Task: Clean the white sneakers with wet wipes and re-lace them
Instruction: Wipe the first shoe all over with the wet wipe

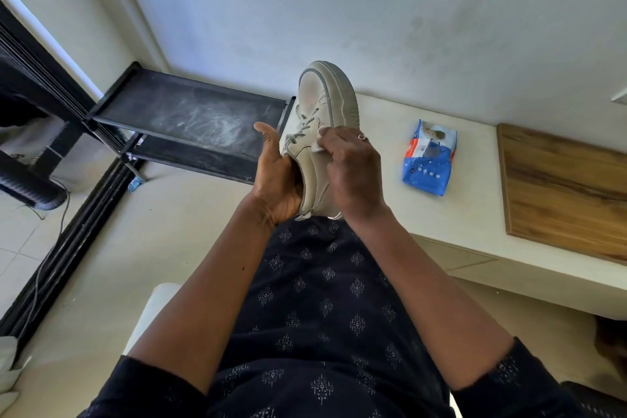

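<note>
Head view: sneaker wiped in mid-air.
Left hand [276, 180] grips the white sneaker [322, 132]; right hand [353, 170] pinches a wet wipe [317, 145] against it; wipes pack [429, 158] lies on counter [475, 214].

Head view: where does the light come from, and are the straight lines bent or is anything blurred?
Head view: daylight comes from the upper left, so the wall looks bluish and dim; the sneaker and both hands are in soft shade, without glare; the wide lens bows the black shelf and the ledge; the corners look slightly soft.

Left hand [279, 176] cupped, right hand [353, 173] with fingers [334, 141] pinched.
</note>
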The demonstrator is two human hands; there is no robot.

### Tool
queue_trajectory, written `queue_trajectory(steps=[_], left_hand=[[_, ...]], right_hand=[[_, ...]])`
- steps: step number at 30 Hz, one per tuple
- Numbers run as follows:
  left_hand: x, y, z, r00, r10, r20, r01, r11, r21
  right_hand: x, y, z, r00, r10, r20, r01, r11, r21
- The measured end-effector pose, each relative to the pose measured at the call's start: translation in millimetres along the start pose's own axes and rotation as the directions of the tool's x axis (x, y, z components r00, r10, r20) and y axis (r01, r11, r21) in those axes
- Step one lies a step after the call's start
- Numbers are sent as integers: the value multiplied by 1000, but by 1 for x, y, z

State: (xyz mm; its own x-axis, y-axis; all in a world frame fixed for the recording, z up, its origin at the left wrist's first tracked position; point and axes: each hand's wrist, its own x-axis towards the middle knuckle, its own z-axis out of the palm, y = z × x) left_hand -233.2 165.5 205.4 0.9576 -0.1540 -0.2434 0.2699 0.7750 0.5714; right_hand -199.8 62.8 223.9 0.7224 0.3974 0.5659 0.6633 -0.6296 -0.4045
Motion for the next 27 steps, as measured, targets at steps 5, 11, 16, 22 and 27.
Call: queue_trajectory(steps=[5, 11, 16, 22, 27], left_hand=[[1, 2, -4, 999, 40, -9, -40, 999, -25], [-1, 5, -1, 1000, 21, -8, -21, 1000, -21], [-3, 6, -1, 999, 26, -20, -25, 999, 47], [-9, 3, 2, 999, 18, -36, -14, 993, 116], [-8, 0, -1, 998, 48, -50, -44, 995, 88]], right_hand=[[-33, -15, -6, 995, -90, 31, 89, 996, 25], [-28, -10, -7, 997, -76, 26, 76, 997, 11], [10, 0, -5, 995, 92, -26, -92, 996, 9], [37, 11, 2, 993, 115, -24, -116, 993, -38], [22, 4, 0, 986, 164, 34, -162, 985, -54]])
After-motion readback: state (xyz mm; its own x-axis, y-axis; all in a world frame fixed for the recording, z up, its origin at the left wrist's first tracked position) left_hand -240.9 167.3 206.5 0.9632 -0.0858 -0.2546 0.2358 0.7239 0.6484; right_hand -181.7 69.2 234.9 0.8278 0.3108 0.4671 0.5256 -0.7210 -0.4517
